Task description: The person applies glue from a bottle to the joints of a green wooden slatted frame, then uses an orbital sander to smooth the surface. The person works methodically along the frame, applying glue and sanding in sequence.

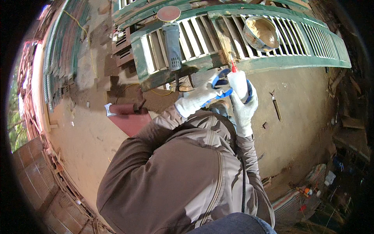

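Observation:
My right hand, in a white glove with blue palm, is wrapped round a white squeeze bottle. The bottle stands upright with its red nozzle toward a green louvred shutter panel. Close to the bottle's left side is my left hand, gloved the same way, its fingers curved and apart with nothing between them. Lying across the panel's slats is a grey-blue power sander with a round reddish disc. Farther right on the panel, a metal bowl holds a pale beige paste.
On the floor at left lies a partly unrolled sheet of red-brown sandpaper. A thin pointed tool rests on the floor at right. Stacked green louvred panels stand at far left, with a yellow cord across the floor beside them.

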Demonstrator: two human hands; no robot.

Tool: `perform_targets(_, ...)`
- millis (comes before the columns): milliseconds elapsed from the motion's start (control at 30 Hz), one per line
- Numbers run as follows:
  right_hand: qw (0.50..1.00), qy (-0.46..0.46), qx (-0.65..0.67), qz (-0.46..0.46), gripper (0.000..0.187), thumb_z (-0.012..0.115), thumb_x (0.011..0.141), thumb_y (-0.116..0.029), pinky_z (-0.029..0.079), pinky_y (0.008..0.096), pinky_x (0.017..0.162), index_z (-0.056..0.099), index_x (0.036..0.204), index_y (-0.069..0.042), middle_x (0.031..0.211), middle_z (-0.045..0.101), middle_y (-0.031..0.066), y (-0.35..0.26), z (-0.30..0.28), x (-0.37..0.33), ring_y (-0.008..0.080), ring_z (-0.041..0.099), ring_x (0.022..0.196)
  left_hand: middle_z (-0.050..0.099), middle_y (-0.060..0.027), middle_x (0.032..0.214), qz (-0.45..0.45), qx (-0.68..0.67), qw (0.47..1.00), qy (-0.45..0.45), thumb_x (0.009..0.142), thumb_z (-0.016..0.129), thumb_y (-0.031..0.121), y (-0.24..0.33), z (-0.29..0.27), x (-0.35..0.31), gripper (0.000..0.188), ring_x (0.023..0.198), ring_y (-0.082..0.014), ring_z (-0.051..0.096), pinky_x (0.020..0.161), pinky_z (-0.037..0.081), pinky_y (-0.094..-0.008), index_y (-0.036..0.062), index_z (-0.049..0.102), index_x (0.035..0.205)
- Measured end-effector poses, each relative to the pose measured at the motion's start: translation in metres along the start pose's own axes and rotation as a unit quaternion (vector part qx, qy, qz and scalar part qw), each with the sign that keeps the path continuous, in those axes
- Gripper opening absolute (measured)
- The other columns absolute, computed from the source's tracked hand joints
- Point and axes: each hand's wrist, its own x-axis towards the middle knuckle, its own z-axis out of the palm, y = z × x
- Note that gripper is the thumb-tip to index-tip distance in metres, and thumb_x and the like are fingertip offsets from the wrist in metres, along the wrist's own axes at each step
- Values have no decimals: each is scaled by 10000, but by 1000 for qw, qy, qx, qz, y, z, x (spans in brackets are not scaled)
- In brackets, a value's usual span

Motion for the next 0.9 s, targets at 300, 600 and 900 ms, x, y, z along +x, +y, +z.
perform_targets(300,984,114,-113,83,573,913,791,-182,518,381,951,648,1255,26,1180,696,152,-9,62,-4,247,672,1059,649,38,826,69,246,912,321,993,723,218,115,-161,-26,137,710,-28,542,610,442,-231,82,728,1007)
perform_targets(600,947,288,-4,143,549,859,834,-76,520,332,970,609,1304,56,1214,685,130,-30,83,-28,179,643,1092,474,-170,1523,257,762,576,-145,884,680,545,93,-109,42,778,1384,-388,431,1127,410,-508,140,482,1518)
perform_targets(900,926,343,-25,154,560,849,830,-33,529,339,969,594,1321,51,1229,672,133,-51,81,-51,188,641,1106,85,-136,1741,135,850,464,-207,981,438,688,40,-69,123,727,1585,-426,65,1210,-18,-686,379,305,1625)
